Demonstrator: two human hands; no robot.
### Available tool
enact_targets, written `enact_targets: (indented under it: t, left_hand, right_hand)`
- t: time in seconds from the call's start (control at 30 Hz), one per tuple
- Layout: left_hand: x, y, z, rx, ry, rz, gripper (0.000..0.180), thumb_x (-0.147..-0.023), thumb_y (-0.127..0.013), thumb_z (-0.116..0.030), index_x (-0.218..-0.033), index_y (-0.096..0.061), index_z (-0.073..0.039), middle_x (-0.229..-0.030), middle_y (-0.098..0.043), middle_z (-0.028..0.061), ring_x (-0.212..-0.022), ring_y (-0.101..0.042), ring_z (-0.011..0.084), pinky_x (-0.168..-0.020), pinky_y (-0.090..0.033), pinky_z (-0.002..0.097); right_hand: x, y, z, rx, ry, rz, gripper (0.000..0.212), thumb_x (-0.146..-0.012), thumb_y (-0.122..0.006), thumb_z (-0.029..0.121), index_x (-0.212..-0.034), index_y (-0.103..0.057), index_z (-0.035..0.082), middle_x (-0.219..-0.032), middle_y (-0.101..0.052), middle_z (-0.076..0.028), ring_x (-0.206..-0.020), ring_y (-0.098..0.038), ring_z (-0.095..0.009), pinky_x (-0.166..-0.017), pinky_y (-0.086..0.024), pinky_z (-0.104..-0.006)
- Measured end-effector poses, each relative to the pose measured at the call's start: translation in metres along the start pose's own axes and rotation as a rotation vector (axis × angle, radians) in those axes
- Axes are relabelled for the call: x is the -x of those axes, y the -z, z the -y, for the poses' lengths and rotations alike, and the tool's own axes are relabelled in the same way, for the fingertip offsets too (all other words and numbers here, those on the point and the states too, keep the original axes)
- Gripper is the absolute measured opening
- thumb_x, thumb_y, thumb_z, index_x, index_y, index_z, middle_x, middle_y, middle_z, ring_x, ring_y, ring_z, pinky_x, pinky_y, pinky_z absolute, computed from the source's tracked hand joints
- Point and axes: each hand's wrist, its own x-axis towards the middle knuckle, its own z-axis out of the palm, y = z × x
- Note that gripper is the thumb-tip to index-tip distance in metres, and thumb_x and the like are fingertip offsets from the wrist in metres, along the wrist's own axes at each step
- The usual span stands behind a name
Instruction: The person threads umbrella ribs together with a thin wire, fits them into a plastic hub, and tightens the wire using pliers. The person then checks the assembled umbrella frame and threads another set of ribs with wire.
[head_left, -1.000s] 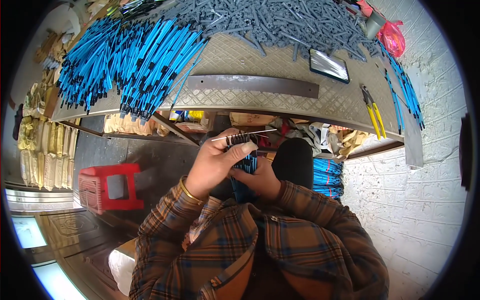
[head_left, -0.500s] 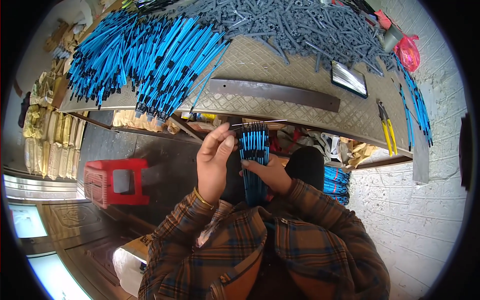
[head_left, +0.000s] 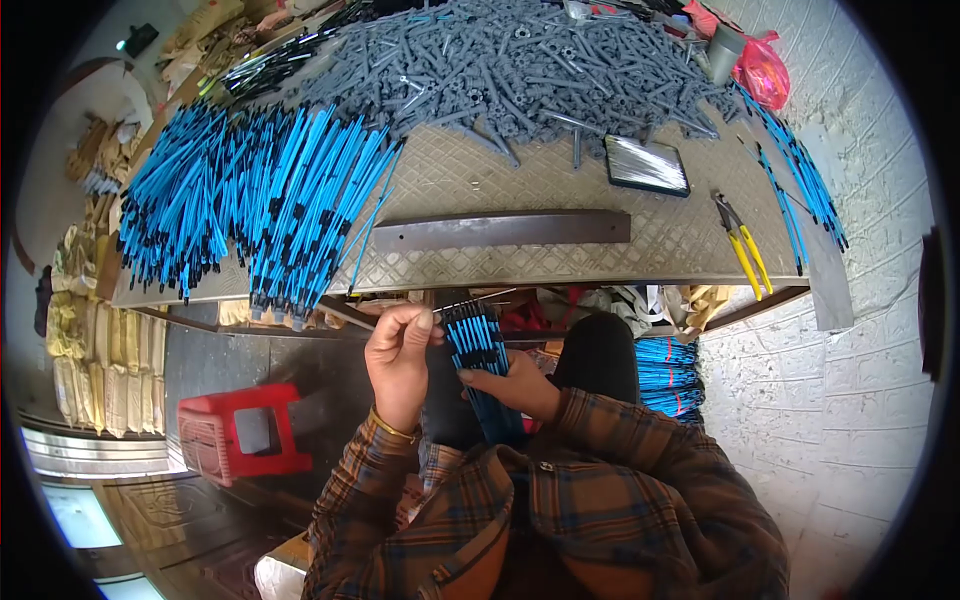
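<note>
My right hand (head_left: 515,386) grips a bundle of thin blue rods with black tips (head_left: 476,345), held tilted over my lap with the tips away from me. Its thumb lies across the front of the bundle. To the left, my left hand (head_left: 398,355) is closed in a pinch between thumb and fingers on a thin metal wire (head_left: 488,299). That wire crosses the row of black tips and sticks out past the bundle's right side. Whether it runs through the tips or only lies against them is too small to tell.
The table edge (head_left: 560,277) lies just beyond my hands. On the table are heaped blue rods (head_left: 200,190), a pile of grey plastic parts (head_left: 520,70), a dark metal bar (head_left: 510,229), a tray of wires (head_left: 647,165) and yellow-handled pliers (head_left: 742,247). A red stool (head_left: 290,440) stands left.
My view has shifted, so the table shows more fully. My left hand is slightly closer to the bundle, and less wire shows past its right side. Both grips stay the same.
</note>
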Motion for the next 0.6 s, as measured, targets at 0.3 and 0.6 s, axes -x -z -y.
enact_targets:
  t: [0.3,0.6]
  left_hand:
    - [-0.059,-0.012,-0.04,-0.342,-0.009,0.164,0.017,-0.086,-0.059,-0.009,-0.101,-0.06,-0.002,-0.091,-0.062,0.0049,-0.084,-0.057,0.0118,-0.078,-0.046,0.0246]
    - [-0.215,-0.197,0.023,-0.92,-0.271,0.68,0.025,-0.084,-0.058,-0.025,-0.089,-0.065,-0.002,-0.072,-0.063,0.0072,-0.069,-0.061,0.016,-0.062,-0.047,0.0291]
  right_hand:
    - [0.009,0.012,0.005,-0.157,-0.034,-0.039,0.026,-0.083,-0.066,0.028,-0.087,-0.062,0.003,-0.074,-0.061,0.0,-0.069,-0.054,-0.007,-0.063,-0.045,-0.0241]
    - [0.019,0.031,0.003,-0.202,0.061,0.042,0.025,-0.085,-0.064,0.028,-0.089,-0.062,0.004,-0.075,-0.062,0.0,-0.07,-0.055,-0.006,-0.062,-0.046,-0.0238]
